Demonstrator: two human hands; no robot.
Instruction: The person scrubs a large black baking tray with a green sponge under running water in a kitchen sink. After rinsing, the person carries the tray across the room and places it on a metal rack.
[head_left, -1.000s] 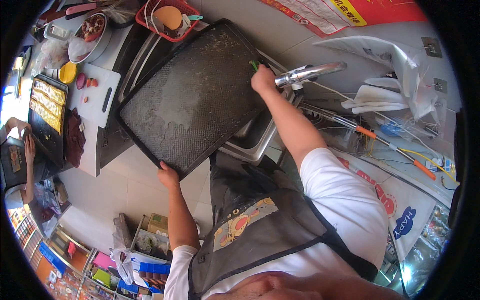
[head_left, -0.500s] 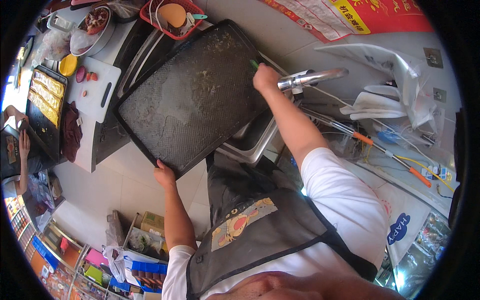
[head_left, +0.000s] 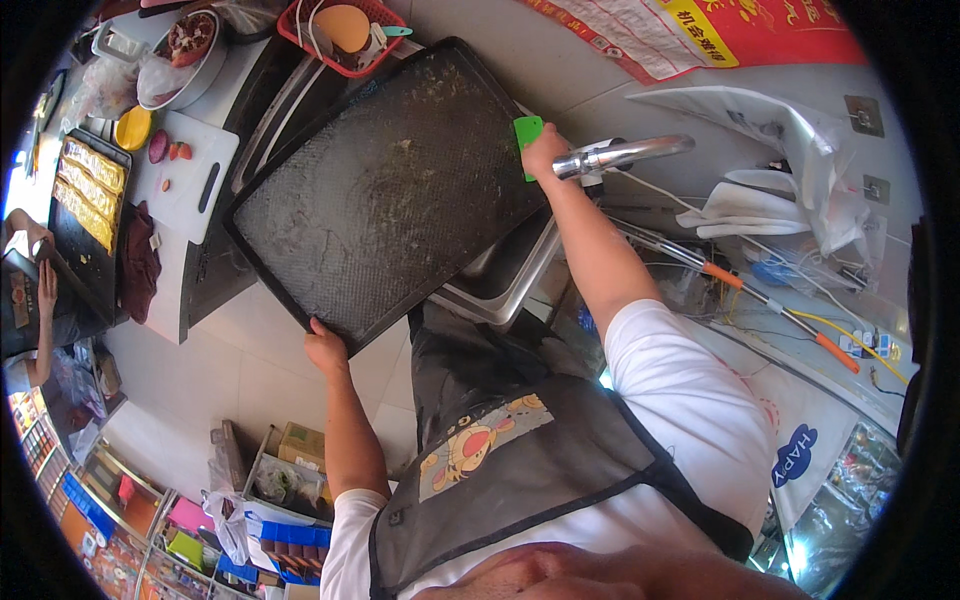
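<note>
Now a large dark baking tray [head_left: 390, 190] fills the upper centre of the frame, tilted over a steel sink [head_left: 505, 275]. The left hand [head_left: 325, 348] is closed around the tray's lower corner, just left of centre. The right hand [head_left: 545, 150] grips a green scraper [head_left: 527, 135] against the tray's right edge, in the upper middle of the frame, just beside a chrome tap [head_left: 620, 155]. Compared with half a second ago, the tray sits much as it did, with the left hand at the same corner, and more of the green scraper shows above the right hand than before. The tray's surface looks wet and speckled with residue.

At upper left, a white cutting board [head_left: 185, 175] lies on a counter beside a second dark tray of golden pastries [head_left: 90, 190]. Above the tray, at the top edge, a red basket [head_left: 345, 25] holds an orange item. Another person's hand [head_left: 45, 290] shows at the far left edge.
</note>
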